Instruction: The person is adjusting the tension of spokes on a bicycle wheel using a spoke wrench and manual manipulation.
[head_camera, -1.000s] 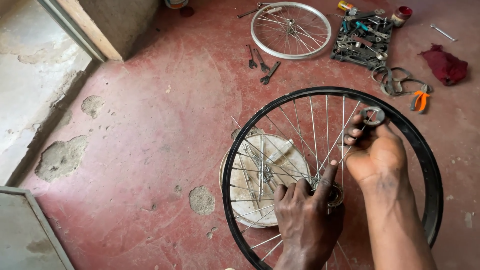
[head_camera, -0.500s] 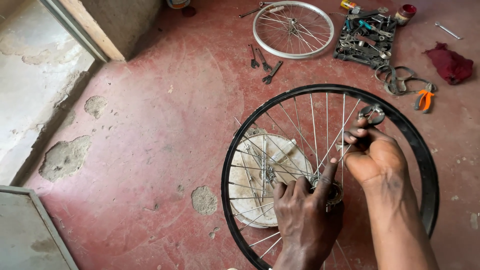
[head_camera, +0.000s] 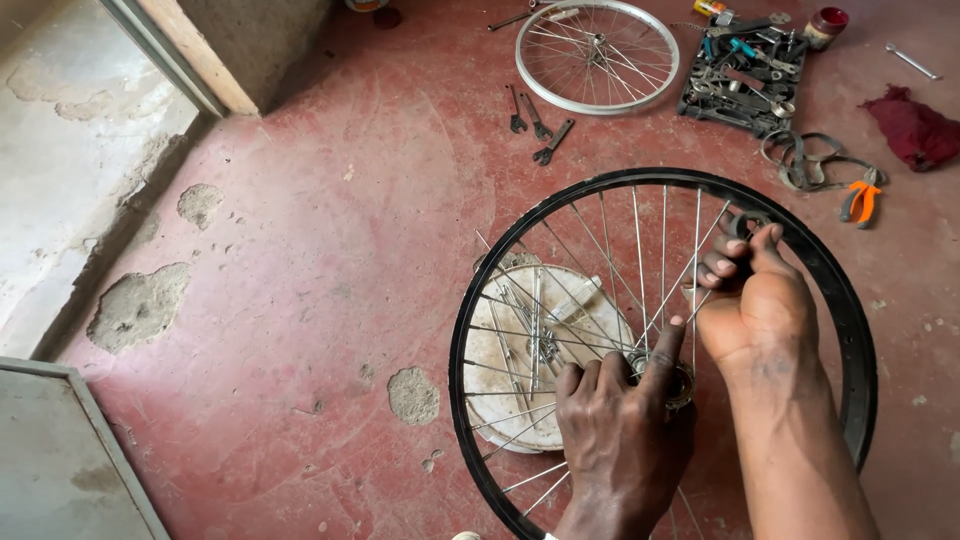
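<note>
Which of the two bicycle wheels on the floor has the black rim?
The near wheel, the big one both hands work on, has the black rim. The far wheel by the tool tray is smaller, silver and untouched.

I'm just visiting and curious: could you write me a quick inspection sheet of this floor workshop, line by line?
Surface: red cement floor, worn grey patches.
Job's things: black-rimmed spoked bicycle wheel lying flat over a round white lid holding loose spokes.
Clutter: silver spoked wheel rim, dark wrenches, black tray of tools, orange-handled pliers, red rag.
Hands: left hand on the hub; right hand pinching a spoke near the rim.
Cables: nothing seen.
Surroundings: concrete doorway step, wooden frame.
</note>
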